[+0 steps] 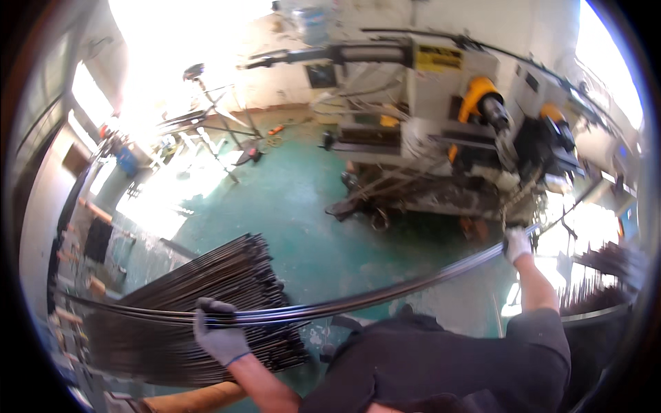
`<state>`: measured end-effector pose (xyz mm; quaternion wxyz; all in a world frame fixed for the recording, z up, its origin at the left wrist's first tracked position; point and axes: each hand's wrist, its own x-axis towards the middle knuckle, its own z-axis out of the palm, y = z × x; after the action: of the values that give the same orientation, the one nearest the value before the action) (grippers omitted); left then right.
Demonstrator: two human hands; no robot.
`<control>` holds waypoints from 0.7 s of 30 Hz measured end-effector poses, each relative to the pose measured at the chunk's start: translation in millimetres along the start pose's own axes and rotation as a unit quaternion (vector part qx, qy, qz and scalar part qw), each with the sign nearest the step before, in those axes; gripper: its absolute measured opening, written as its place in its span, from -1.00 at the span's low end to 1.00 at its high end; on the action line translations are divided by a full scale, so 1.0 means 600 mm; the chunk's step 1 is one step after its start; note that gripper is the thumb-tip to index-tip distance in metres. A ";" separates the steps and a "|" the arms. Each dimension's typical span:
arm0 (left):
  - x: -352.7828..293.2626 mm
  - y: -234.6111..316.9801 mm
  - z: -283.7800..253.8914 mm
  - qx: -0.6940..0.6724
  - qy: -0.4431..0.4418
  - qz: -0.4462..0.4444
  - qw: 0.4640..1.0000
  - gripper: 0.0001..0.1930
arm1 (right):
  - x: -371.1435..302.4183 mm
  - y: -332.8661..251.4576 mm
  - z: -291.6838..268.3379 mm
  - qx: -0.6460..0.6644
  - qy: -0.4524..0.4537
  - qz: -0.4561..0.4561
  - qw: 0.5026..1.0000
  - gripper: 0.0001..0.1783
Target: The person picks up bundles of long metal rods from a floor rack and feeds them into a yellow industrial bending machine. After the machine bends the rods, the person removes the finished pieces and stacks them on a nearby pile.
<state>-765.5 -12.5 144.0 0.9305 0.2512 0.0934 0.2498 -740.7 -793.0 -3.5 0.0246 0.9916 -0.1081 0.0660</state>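
Several long thin metal rods (372, 299) stretch across in front of my body, curved by the lens, from the far left to the right side. My left hand (222, 337), in a light grey glove, is closed around them near the left part. Farther right and higher up, my right hand (518, 244), in a whitish glove, grips the same rods close to their right end; its fingers are partly blurred. Under my left hand lies a large stack of similar dark rods (186, 289), their ends bunched toward the middle.
Beyond the green floor (289, 186) stands a grimy machine (441, 138) with an orange and black motor unit (482, 103). A metal stand (213, 120) is at the back left. More dark rods (606, 275) are bundled at the right edge. An orange-brown roller (193, 398) shows beside my left forearm.
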 end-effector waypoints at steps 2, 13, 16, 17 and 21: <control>0.011 -0.017 0.047 0.032 -0.007 0.018 0.999 -0.81 | 0.013 -0.023 -0.050 0.069 0.044 -0.051 0.995 -0.83; 0.146 -0.337 0.281 0.066 -0.169 -0.160 0.970 -0.83 | 0.111 0.101 0.053 0.410 0.192 0.467 0.759 -0.71; 0.158 -0.492 0.329 0.097 -0.153 -0.195 0.964 -0.82 | 0.130 0.033 0.080 0.949 0.102 0.271 0.123 -0.65; 0.158 -0.540 0.341 0.137 -0.141 -0.197 0.960 -0.81 | 0.158 -0.018 0.067 0.944 0.087 0.263 0.181 -0.70; 0.195 -0.688 0.399 0.073 -0.205 -0.276 0.936 -0.77 | 0.287 -0.066 0.043 0.885 0.163 0.394 0.188 -0.80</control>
<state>-421.1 -362.8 131.3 0.9407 0.3289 -0.0152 -0.0812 -562.5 -792.3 -6.7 -0.8811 0.1548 -0.3488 0.2793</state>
